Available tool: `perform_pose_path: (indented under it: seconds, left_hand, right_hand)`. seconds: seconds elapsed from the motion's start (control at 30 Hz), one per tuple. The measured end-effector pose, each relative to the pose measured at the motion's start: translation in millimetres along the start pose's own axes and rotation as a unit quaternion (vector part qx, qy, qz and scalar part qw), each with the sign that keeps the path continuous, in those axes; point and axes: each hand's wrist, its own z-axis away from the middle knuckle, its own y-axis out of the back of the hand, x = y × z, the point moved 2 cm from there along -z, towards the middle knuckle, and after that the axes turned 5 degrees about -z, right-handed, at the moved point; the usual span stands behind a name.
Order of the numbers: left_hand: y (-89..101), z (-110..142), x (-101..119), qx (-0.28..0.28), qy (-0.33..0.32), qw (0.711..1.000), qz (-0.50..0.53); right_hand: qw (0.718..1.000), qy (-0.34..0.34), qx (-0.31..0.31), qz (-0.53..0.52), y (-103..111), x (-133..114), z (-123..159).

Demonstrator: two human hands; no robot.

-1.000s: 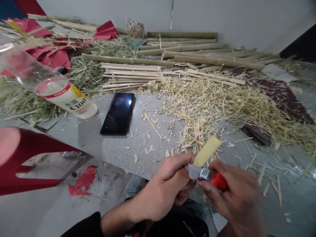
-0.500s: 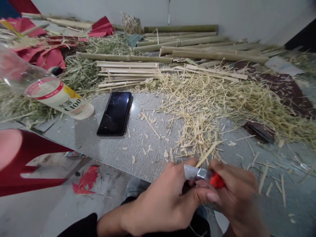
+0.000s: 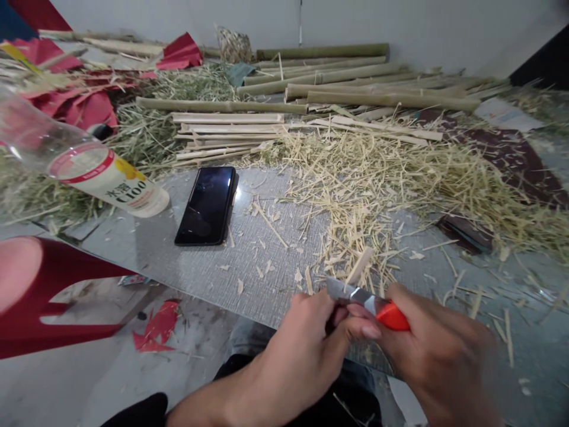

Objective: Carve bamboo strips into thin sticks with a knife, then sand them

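Observation:
My right hand (image 3: 438, 344) is closed around the orange-red handle of a small knife (image 3: 393, 316). Its metal blade points left and lies against a pale bamboo strip (image 3: 360, 267) that sticks up beyond the hands. My left hand (image 3: 302, 344) is closed on the near end of that strip, its thumb just below the blade. The strip's lower part is hidden by the fingers and the knife. Beyond both hands spreads a heap of thin bamboo shavings (image 3: 360, 219) on the grey tabletop (image 3: 262, 284).
A black phone (image 3: 207, 204) lies left of the shavings, beside a tilted plastic bottle (image 3: 128, 187). Bamboo poles (image 3: 347, 76) and split strips (image 3: 231, 128) lie at the back. A red stool (image 3: 57, 296) stands at the left, near the table's edge. A dark wallet-like object (image 3: 466, 233) lies right.
The knife has turned so that its blade slants up to the left, and my right hand has shifted slightly right. The strip now shows a broader face and stands steeper.

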Motion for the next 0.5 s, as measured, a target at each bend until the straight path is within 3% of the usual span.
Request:
perform_pose_path:
  seconds: [0.1,0.3,0.4,0.5]
  left_hand:
    - [-4.1,1.6,-3.7,0.008,0.027,0.999,0.034]
    - [-5.7,1.6,-2.4,0.005,0.065,0.998,-0.003]
    - [-3.9,1.4,1.4,-0.009,0.075,0.997,-0.002]
    - [-1.2,6.2,2.7,-0.036,0.107,0.993,0.013]
  right_hand:
    - [0.999,0.009,-0.012,0.048,2.1,4.4,2.2]
    - [0.997,0.019,-0.031,0.073,-1.8,8.5,9.0]
    - [0.997,0.009,0.005,0.072,-1.5,11.0,8.6]
    - [0.992,-0.042,-0.016,0.117,7.0,32.3,6.9]
